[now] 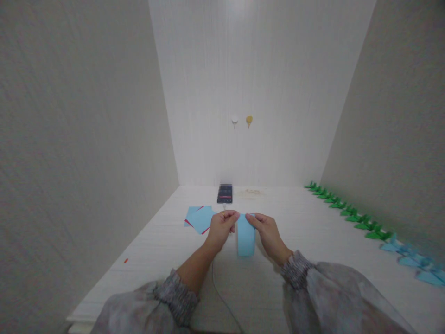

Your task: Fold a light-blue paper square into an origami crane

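Note:
A folded strip of light blue paper point(246, 239) hangs between my hands, its long side running down toward me. My left hand point(221, 227) pinches its upper left corner between thumb and fingers. At the upper right part, my right hand point(267, 230) grips the same paper, thumb on top and fingers behind. Left of my left hand lie light blue paper sheets point(202, 218) with red edges showing, loosely stacked on the white table point(163, 273).
A phone point(225, 193) stands near the back wall, with a white cable point(222, 299) running toward me. Folded green paper figures point(351, 213) and blue ones point(413, 260) line the right wall. A small red bit point(126, 260) lies at left. Two hooks point(249, 120) are on the wall.

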Tool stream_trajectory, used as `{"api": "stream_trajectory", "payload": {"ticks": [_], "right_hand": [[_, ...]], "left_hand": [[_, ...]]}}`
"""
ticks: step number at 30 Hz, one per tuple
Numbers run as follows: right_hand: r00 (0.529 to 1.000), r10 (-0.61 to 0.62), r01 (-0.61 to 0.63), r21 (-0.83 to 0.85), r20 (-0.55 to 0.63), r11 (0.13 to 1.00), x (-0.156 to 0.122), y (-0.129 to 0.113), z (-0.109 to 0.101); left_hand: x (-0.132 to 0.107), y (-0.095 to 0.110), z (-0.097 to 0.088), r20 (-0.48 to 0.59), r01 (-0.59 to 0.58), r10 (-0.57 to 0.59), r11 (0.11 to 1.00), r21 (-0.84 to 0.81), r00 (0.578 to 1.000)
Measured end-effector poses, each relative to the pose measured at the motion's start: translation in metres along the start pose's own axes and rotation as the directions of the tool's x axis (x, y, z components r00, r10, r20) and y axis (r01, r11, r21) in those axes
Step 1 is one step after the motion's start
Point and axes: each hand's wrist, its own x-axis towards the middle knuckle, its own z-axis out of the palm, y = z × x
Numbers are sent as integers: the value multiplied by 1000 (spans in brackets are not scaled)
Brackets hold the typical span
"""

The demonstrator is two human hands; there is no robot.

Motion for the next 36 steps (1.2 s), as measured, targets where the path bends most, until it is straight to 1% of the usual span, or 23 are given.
{"api": "stream_trajectory", "payload": {"ticks": [3,8,13,15,19,21,24,26,28,30,32,36], "right_hand": [[999,-40,41,27,-34,999,2,3,-2],[996,-43,47,62,-75,997,6,7,-5],[994,-45,43,-22,-95,999,6,6,-6],[996,-46,40,-77,-80,996,7,6,-7],[1000,-29,29,-158,3,987,7,6,-7],[999,-29,33,-182,23,983,7,4,-6],[999,-21,27,-219,30,975,6,3,-5],[999,-11,20,-243,41,970,6,3,-5],[999,-19,31,-265,46,964,7,3,-5],[999,-38,47,-279,36,959,8,3,-6],[999,-39,45,-278,28,959,8,4,-6],[999,14,-3,-226,45,974,8,4,-7]], "left_hand": [[1,-1,-1,-21,9,-8,1000,5,1000],[1,0,0,-24,7,-6,1000,12,1000],[1,-2,-1,17,8,-9,1000,26,1000],[1,-3,-2,33,16,-18,999,39,999],[1,-4,-3,75,53,-58,997,61,996],[2,-4,-3,74,61,-67,996,71,995],[3,-4,-4,26,45,-47,997,57,999],[4,-4,-5,-27,32,-31,999,34,999],[5,-3,-6,-79,21,-19,1000,20,997],[6,-3,-6,-106,19,-18,1000,15,994],[6,-3,-6,-101,22,-22,1000,2,995],[6,-4,-5,-38,28,-29,999,-34,999]]}}
